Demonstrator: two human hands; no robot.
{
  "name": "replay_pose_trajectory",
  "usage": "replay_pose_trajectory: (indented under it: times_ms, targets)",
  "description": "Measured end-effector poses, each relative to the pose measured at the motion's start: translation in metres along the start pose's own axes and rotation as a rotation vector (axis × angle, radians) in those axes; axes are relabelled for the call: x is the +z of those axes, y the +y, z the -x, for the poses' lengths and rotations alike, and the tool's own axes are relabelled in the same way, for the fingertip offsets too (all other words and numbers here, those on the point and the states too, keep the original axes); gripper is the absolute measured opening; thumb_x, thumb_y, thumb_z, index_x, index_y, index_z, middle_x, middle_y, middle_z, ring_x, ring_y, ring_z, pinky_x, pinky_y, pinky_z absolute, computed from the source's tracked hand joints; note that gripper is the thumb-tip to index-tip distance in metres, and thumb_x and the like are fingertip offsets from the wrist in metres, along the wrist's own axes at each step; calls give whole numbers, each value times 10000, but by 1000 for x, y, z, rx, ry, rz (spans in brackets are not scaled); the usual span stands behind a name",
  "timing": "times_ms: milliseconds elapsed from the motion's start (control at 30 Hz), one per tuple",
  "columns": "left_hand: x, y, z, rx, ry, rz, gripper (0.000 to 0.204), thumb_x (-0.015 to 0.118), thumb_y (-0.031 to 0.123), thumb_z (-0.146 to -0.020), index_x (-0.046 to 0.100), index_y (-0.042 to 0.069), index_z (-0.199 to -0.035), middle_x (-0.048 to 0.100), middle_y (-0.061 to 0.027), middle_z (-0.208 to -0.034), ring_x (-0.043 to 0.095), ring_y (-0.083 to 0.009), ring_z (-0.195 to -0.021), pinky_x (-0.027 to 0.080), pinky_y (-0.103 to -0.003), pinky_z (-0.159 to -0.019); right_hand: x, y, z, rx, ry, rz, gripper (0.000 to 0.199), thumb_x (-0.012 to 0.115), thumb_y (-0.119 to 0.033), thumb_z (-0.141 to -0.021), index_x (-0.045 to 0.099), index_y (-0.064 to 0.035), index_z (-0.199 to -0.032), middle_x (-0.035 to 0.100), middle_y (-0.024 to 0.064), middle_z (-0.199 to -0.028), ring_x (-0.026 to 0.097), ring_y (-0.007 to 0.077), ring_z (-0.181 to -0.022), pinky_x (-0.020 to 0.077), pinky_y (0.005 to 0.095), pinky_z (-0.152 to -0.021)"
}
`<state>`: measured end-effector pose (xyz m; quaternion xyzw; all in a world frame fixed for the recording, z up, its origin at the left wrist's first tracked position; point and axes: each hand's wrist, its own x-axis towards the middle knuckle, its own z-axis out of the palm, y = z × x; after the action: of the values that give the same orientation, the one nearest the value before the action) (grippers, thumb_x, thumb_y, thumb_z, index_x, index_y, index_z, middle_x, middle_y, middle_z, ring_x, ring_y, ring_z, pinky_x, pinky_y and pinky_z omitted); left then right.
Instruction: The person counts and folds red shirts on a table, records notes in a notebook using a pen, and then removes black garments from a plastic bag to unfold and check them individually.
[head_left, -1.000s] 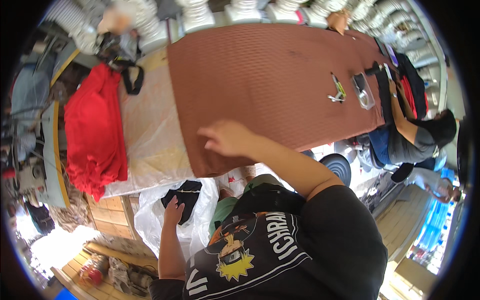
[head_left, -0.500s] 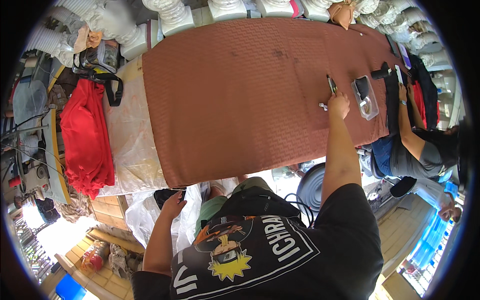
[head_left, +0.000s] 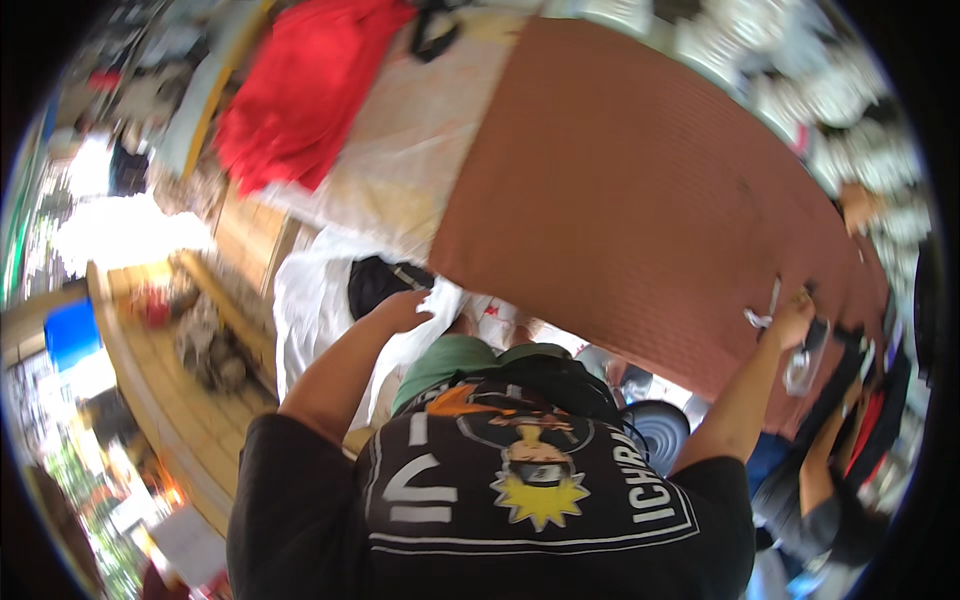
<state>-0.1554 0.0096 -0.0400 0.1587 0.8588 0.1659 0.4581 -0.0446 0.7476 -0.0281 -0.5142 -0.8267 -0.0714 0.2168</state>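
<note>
My left hand (head_left: 405, 312) is by the near left corner of the brown-covered table, over a white plastic bag (head_left: 305, 300) with a black item (head_left: 375, 287) in its mouth. Its fingers are smeared by motion, so whether they grip the plastic is unclear. Far to the right, my right hand (head_left: 795, 322) rests over the brown cloth (head_left: 620, 190), closed around a slim dark tool (head_left: 810, 290) whose exact kind I cannot make out. A small white scrap (head_left: 757, 319) lies just left of that hand. Beyond it sits a clear plastic box (head_left: 803, 368).
Red fabric (head_left: 310, 90) is heaped at the table's left end, on plastic sheeting (head_left: 420, 130). A black strap (head_left: 435, 35) lies near it. Another person's arm (head_left: 822, 450) reaches in at the right. White balusters (head_left: 790, 100) line the far side. A dark round lid-like object (head_left: 655, 435) is below the table.
The view has swung left, so the table appears turned and shifted right. My left hand has shifted slightly over the bag; my right hand stays near the box and white scrap.
</note>
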Motion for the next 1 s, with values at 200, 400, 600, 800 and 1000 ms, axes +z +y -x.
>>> replay_pose_trajectory:
  times_ms: [200, 400, 600, 800, 1000]
  targets:
    - [9, -22, 42, -146, 52, 99, 592, 593, 372, -805, 440, 51, -1278, 581, -162, -1145, 549, -326, -1053, 426, -380, -908, -100, -224, 48, -372, -318, -1119, 292, 499, -192, -924, 547, -55, -1177, 582, 15, -877, 510, 69, -700, 433, 219, -615]
    - [22, -122, 76, -385, 392, 437, 553, 608, 329, -793, 472, 62, -1257, 596, -153, -1118, 557, -320, -1043, 439, -372, -888, -242, -416, 238, -991, -1148, -950, 176, 640, -207, -833, 648, -101, -972, 556, -33, -762, 420, 42, -655, 381, 221, -614]
    - [75, -204, 44, -403, 401, 507, 516, 609, 309, -789, 496, 67, -1230, 607, -152, -1090, 570, -319, -1021, 448, -375, -881, -173, -436, 464, -1606, -1666, -417, 337, 458, 20, -781, 646, -134, -1015, 557, 133, -947, 576, 284, -844, 461, 363, -734]
    - [101, -172, 42, -345, -4, 258, 1155, 696, 652, -555, 140, 141, -1430, 208, -129, -1460, 225, -344, -1329, 200, -617, -1008, -85, -410, 530, -1312, -1343, 175, 169, 585, -175, -788, 640, -99, -929, 544, 182, -1069, 574, 323, -901, 452, 421, -776]
    - [112, -153, -2, -341, 0, 184, 1281, 752, 570, -547, -74, 153, -1433, 73, -192, -1480, 123, -387, -1353, 116, -615, -1036, -81, -407, 541, -1308, -1247, -35, 357, 690, -257, -735, 581, -98, -1036, 405, 132, -1327, 595, 335, -926, 488, 419, -760]
